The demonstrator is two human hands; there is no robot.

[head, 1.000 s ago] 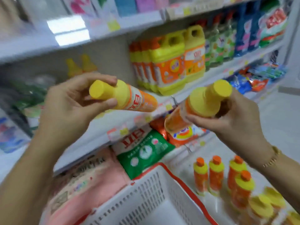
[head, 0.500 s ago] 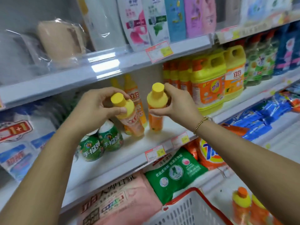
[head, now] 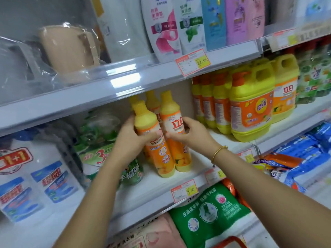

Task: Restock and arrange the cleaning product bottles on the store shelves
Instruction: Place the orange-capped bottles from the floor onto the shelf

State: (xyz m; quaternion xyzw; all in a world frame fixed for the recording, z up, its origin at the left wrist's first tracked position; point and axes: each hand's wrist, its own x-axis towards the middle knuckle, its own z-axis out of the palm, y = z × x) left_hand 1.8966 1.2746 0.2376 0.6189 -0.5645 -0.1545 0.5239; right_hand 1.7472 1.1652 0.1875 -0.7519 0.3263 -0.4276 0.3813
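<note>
Glossy tapered orange bottle (head: 162, 156) in left hand (head: 129, 140), twin (head: 179, 154) in right hand (head: 190, 135)

A wrapped beige jug (head: 71, 51) sits upper left, green bag (head: 209, 215) lower right.

This is a shop, in the household-cleaning aisle. White shelves (head: 161, 77) run across the frame in tiers, each front edge carrying a clear rail with printed price tags: one reading 22.00 (head: 193, 62) right of centre, another reading 3.50 (head: 184, 190) lower down. Goods stand in repeated rows of the same item. Yellow jugs (head: 250, 108) are lined up at the right, orange bottles (head: 180, 154) cluster in the centre, and refill pouches (head: 164, 27) hang side by side along the top. A "1+1" promo pack (head: 32, 176) sits at the left, blue packets (head: 308, 149) are stacked at the right, and a green bag (head: 207, 212) lies low in the middle. The red rim of a basket (head: 227, 243) shows at the bottom edge.
</note>
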